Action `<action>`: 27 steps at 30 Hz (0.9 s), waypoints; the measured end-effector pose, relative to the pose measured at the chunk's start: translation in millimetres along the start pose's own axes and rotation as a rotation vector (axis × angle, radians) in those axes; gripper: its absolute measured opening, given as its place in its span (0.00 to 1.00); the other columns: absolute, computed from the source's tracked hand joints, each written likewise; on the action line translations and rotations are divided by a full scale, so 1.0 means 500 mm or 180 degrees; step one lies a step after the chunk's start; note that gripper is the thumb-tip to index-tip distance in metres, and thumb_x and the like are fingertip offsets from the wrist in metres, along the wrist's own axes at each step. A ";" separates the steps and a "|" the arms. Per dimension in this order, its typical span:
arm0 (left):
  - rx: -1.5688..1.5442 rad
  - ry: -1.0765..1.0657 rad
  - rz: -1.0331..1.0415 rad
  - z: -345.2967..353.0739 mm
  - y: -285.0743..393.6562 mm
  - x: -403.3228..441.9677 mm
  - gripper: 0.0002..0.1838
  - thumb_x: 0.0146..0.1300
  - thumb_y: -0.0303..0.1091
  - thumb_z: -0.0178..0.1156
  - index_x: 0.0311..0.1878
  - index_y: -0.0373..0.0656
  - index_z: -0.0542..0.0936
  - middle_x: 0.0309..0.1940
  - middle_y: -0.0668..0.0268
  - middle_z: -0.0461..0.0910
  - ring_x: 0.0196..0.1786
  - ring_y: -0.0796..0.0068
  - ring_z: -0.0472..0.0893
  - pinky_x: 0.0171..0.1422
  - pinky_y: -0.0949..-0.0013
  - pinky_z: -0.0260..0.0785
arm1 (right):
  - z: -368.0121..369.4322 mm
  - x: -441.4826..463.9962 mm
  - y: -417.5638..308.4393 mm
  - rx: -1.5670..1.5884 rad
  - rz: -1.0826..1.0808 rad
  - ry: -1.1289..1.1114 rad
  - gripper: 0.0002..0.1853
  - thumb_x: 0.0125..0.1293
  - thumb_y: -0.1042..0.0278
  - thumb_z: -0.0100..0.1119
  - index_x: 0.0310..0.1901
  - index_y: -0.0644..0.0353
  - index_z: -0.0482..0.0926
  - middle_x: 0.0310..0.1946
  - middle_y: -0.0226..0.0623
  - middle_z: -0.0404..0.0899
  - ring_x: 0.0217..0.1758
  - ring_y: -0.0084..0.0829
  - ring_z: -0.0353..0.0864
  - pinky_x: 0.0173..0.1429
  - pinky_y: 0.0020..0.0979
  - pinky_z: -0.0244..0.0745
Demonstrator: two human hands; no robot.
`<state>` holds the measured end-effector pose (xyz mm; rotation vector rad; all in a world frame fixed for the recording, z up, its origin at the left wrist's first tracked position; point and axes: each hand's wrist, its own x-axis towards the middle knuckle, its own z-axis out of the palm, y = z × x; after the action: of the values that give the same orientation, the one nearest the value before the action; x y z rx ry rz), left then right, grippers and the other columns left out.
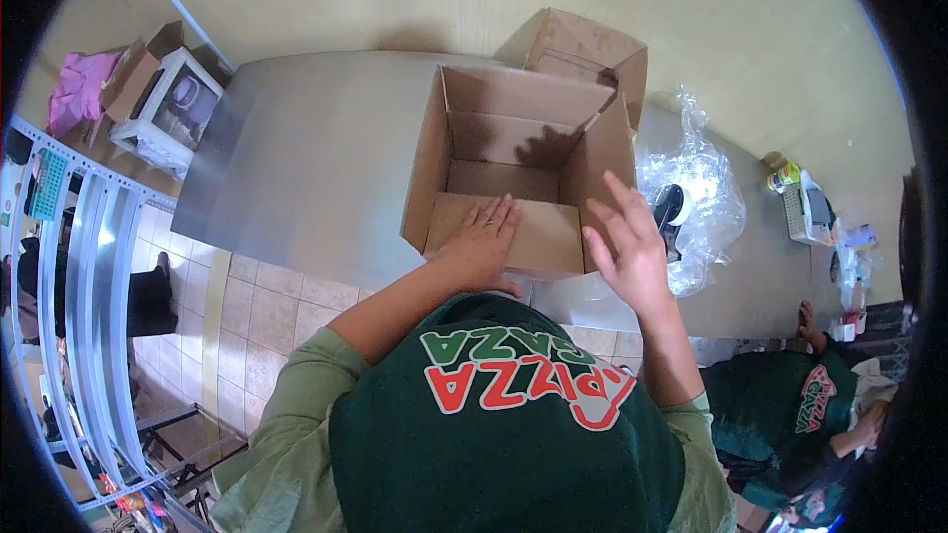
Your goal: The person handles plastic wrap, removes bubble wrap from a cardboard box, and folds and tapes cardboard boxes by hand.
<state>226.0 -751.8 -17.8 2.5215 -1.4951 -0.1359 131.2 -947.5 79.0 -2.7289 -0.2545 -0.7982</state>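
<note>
An open cardboard box (504,232) stands on the metal table in front of me, its top flaps raised and no contents visible inside. My left hand (484,242) lies flat with fingers stretched on the box's near side. Beside the box's right wall is my right hand (630,247), fingers apart and holding nothing; whether it touches the cardboard I cannot tell. Just right of that hand, a black-and-white object (670,209), possibly a tape dispenser, rests against crumpled clear plastic wrap (706,197).
Behind the open box is another cardboard box (583,39) against the wall. The metal table (306,138) extends left. A white basket (808,212) with small items sits at the right. Metal shelving (94,266) stands at the left. Another person (780,405) is at the lower right.
</note>
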 end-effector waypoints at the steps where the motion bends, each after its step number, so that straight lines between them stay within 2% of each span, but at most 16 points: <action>1: 0.0039 -0.0140 0.0000 0.021 -0.012 0.000 0.55 0.40 0.52 0.71 0.67 0.31 0.55 0.68 0.46 0.53 0.72 0.51 0.53 0.73 0.54 0.46 | 0.003 -0.007 0.008 -0.0026 -0.0111 -0.0108 0.12 0.53 0.69 0.63 0.39 0.61 0.80 0.49 0.42 0.76 0.52 0.39 0.76 0.62 0.43 0.67; 3: 0.0013 -0.0425 -0.0044 0.036 -0.006 -0.005 0.50 0.44 0.49 0.69 0.65 0.31 0.57 0.66 0.45 0.57 0.68 0.51 0.60 0.69 0.57 0.55 | -0.002 -0.019 0.000 -0.0026 -0.0126 -0.0199 0.12 0.53 0.69 0.64 0.39 0.62 0.80 0.50 0.44 0.76 0.53 0.40 0.76 0.63 0.44 0.65; 6: -0.0137 -0.0716 -0.0184 0.038 -0.002 0.003 0.38 0.51 0.43 0.65 0.61 0.32 0.63 0.58 0.45 0.67 0.57 0.51 0.72 0.58 0.57 0.68 | -0.024 -0.038 -0.047 -0.0169 -0.0647 0.0009 0.11 0.53 0.70 0.63 0.39 0.63 0.80 0.50 0.44 0.76 0.54 0.39 0.75 0.63 0.44 0.65; 7: -0.0250 -0.0795 -0.0215 0.034 -0.001 0.005 0.34 0.52 0.42 0.64 0.59 0.33 0.65 0.54 0.45 0.71 0.53 0.50 0.75 0.54 0.57 0.71 | -0.012 -0.055 -0.054 0.0342 -0.1069 0.0058 0.11 0.51 0.75 0.64 0.39 0.62 0.80 0.48 0.43 0.77 0.53 0.40 0.76 0.60 0.44 0.68; 8: -0.0358 -0.0884 -0.0239 0.033 0.000 0.006 0.31 0.54 0.41 0.63 0.57 0.34 0.67 0.51 0.46 0.74 0.48 0.50 0.79 0.50 0.56 0.73 | 0.007 -0.075 -0.066 0.0594 -0.0862 -0.0189 0.12 0.51 0.74 0.64 0.40 0.62 0.79 0.48 0.43 0.77 0.53 0.41 0.76 0.59 0.43 0.69; 10: -0.0466 -0.0931 -0.0222 0.045 -0.010 0.007 0.24 0.54 0.40 0.62 0.51 0.36 0.72 0.43 0.47 0.78 0.43 0.49 0.80 0.48 0.54 0.73 | 0.059 -0.113 -0.084 0.1079 -0.0439 -0.0668 0.14 0.52 0.73 0.63 0.42 0.61 0.79 0.47 0.44 0.78 0.52 0.41 0.77 0.57 0.39 0.71; 13: -0.0475 -0.1166 -0.0150 0.044 -0.014 0.006 0.17 0.55 0.40 0.60 0.43 0.38 0.78 0.35 0.49 0.80 0.39 0.48 0.80 0.45 0.52 0.73 | 0.160 -0.142 -0.054 -0.0569 -0.0472 -0.0482 0.14 0.51 0.70 0.60 0.41 0.60 0.77 0.39 0.42 0.79 0.44 0.39 0.80 0.49 0.35 0.76; 16: -0.0514 -0.1414 -0.0021 0.026 -0.012 0.015 0.13 0.55 0.40 0.60 0.37 0.39 0.80 0.32 0.49 0.81 0.38 0.49 0.80 0.44 0.52 0.73 | 0.191 -0.161 -0.042 -0.0358 0.0110 -0.1303 0.13 0.50 0.68 0.57 0.39 0.60 0.75 0.32 0.38 0.78 0.37 0.37 0.80 0.41 0.34 0.76; 19: -0.0564 -0.1531 0.0020 0.019 -0.017 0.023 0.13 0.55 0.40 0.60 0.35 0.39 0.81 0.31 0.49 0.81 0.37 0.49 0.81 0.43 0.51 0.73 | 0.191 -0.144 -0.037 -0.0127 0.0180 -0.1177 0.04 0.52 0.69 0.52 0.29 0.58 0.70 0.27 0.33 0.74 0.33 0.35 0.78 0.36 0.33 0.75; 22: -0.0400 -0.1543 0.0036 0.024 -0.016 0.023 0.13 0.55 0.39 0.59 0.36 0.40 0.81 0.33 0.51 0.81 0.39 0.50 0.80 0.43 0.52 0.73 | 0.190 -0.152 -0.029 0.0016 0.0209 -0.1476 0.10 0.52 0.69 0.52 0.37 0.60 0.73 0.34 0.37 0.77 0.39 0.37 0.78 0.42 0.34 0.76; 23: -0.0320 -0.1537 0.0044 0.029 -0.015 0.020 0.12 0.55 0.39 0.59 0.37 0.40 0.80 0.34 0.52 0.81 0.40 0.50 0.80 0.44 0.53 0.73 | 0.192 -0.157 -0.028 0.0024 0.0079 -0.1210 0.13 0.52 0.70 0.54 0.40 0.60 0.73 0.37 0.39 0.77 0.41 0.37 0.79 0.43 0.35 0.76; 26: -0.0391 -0.0280 0.0208 0.044 -0.004 -0.015 0.10 0.55 0.36 0.57 0.38 0.44 0.80 0.37 0.58 0.80 0.45 0.56 0.79 0.51 0.57 0.71 | 0.176 -0.162 -0.034 0.0241 -0.0313 -0.0629 0.20 0.53 0.72 0.57 0.50 0.60 0.73 0.45 0.42 0.76 0.46 0.39 0.77 0.48 0.36 0.75; 27: -0.0165 -0.0260 0.0275 0.036 -0.010 -0.020 0.10 0.55 0.36 0.56 0.39 0.46 0.80 0.38 0.61 0.79 0.47 0.59 0.78 0.54 0.57 0.68 | 0.153 -0.154 -0.048 0.0470 -0.0396 -0.0571 0.22 0.54 0.72 0.57 0.53 0.60 0.72 0.48 0.43 0.75 0.49 0.39 0.75 0.50 0.35 0.74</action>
<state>222.3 -743.1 -36.9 2.4335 -1.6069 -0.2638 99.3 -907.1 -19.4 -2.6660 -0.5048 -0.5408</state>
